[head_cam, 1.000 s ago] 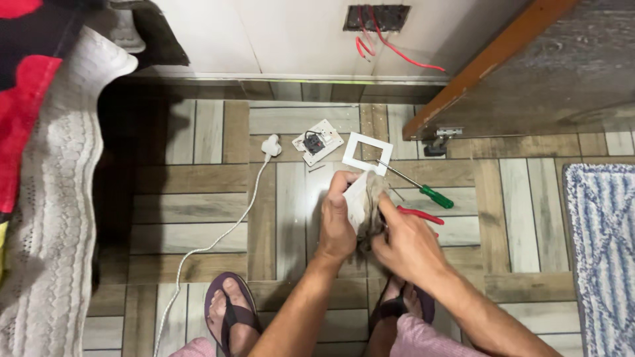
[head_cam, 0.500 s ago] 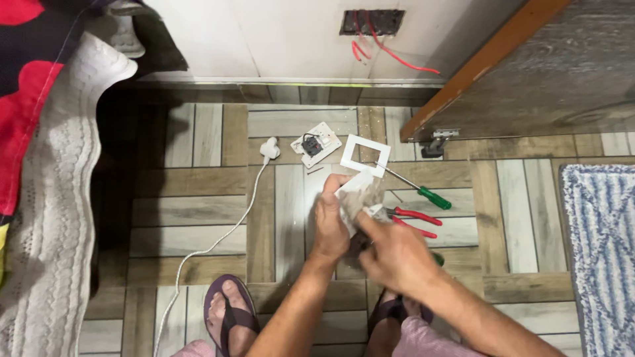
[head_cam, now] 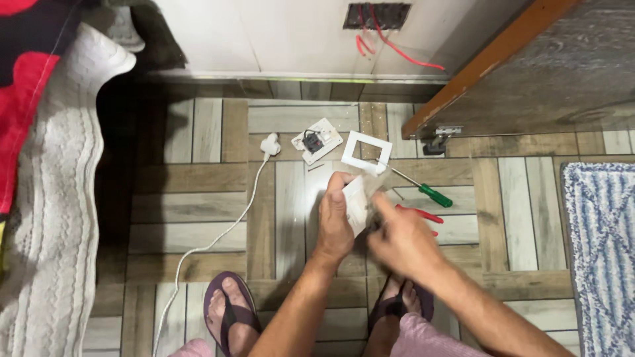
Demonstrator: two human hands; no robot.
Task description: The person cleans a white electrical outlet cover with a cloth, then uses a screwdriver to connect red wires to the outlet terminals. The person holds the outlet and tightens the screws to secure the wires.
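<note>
Head view: white packet (head_cam: 357,201) in left hand (head_cam: 334,221)

Your left hand (head_cam: 335,221) is raised in front of you, back of the hand facing up, wrist straight and forearm running down toward your body. Its fingers (head_cam: 338,186) are curled closed in a grip, thumb tucked on the side facing your other hand. Your right hand (head_cam: 403,239) sits just beside it, slightly nearer to you, blurred in this view. Its fingers point up and toward the left hand, loosely bent; whether they pinch shut cannot be told. Your right forearm angles down and outward. Both feet are planted below the hands.
</note>
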